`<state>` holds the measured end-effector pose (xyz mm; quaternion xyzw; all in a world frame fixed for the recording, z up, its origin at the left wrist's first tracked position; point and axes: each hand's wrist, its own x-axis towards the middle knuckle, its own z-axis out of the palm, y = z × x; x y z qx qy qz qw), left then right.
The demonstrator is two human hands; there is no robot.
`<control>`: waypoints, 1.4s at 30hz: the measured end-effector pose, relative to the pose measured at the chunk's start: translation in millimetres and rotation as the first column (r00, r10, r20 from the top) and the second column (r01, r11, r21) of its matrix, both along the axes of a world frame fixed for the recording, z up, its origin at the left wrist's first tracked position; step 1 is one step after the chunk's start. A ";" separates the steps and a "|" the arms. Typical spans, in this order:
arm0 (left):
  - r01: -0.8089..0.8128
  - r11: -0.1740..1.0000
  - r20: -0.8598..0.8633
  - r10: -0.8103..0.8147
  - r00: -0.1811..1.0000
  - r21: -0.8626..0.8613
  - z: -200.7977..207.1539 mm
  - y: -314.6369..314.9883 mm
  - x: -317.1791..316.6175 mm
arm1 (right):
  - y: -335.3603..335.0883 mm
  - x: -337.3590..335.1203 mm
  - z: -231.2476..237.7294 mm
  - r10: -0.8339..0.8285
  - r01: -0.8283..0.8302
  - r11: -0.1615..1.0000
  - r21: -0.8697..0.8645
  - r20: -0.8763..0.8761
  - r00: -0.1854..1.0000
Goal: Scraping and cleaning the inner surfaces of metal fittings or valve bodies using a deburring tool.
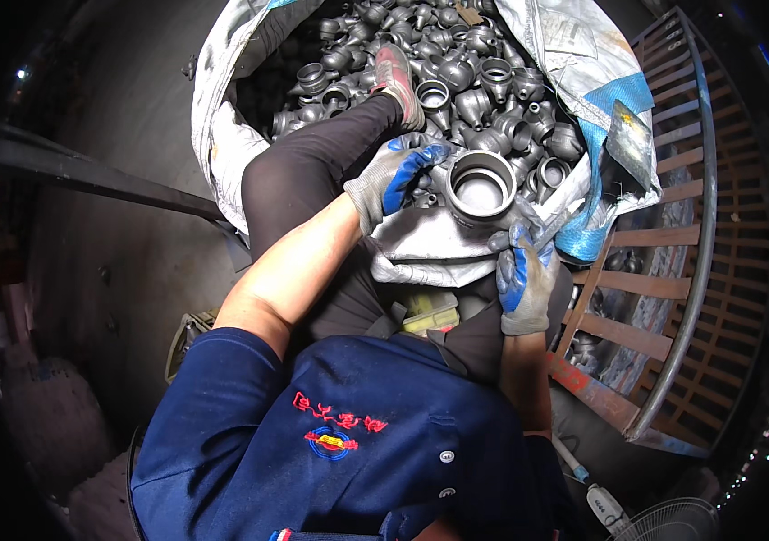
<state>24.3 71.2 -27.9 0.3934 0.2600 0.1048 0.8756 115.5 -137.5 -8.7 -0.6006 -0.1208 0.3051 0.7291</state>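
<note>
The metal part (pixel 482 191) sits in front of you, raised over the near edge of the open bag, its round mouth facing up toward you. It is dark grey, with a thick ringed rim, a smooth wall and a paler inner floor. Your left hand (pixel 404 171), in a grey glove with blue-coated areas, is closed around the part's left side. Your right hand (pixel 526 270), gloved alike, has its fingers curled just beside the part's lower right; whether it grips anything cannot be told.

The bag (pixel 219 153) is of creased white woven cloth, with a wide light-blue strap (pixel 580 242) at right. Inside lie heaped castings (pixel 473 108), dull grey and bulbous, many with narrow necks or ringed mouths. At right, a rack (pixel 650 284) shows flat brown slats within a curved grey frame.
</note>
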 end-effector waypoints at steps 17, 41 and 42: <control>0.005 0.968 -0.166 0.038 0.985 0.251 26.0 -14.6 0.1 | 12.5 5.0 11.0 -0.110 0.114 0.993 0.014 -0.168 0.980; 0.275 0.623 0.509 0.233 0.828 -0.732 10.0 -30.4 12.7 | 15.0 23.5 10.8 -0.069 0.075 0.996 0.043 -0.125 0.990; 0.215 0.629 0.476 0.280 0.834 -0.747 10.6 -30.6 12.8 | 14.1 11.5 19.6 0.001 -0.001 1.000 -0.004 -0.135 0.991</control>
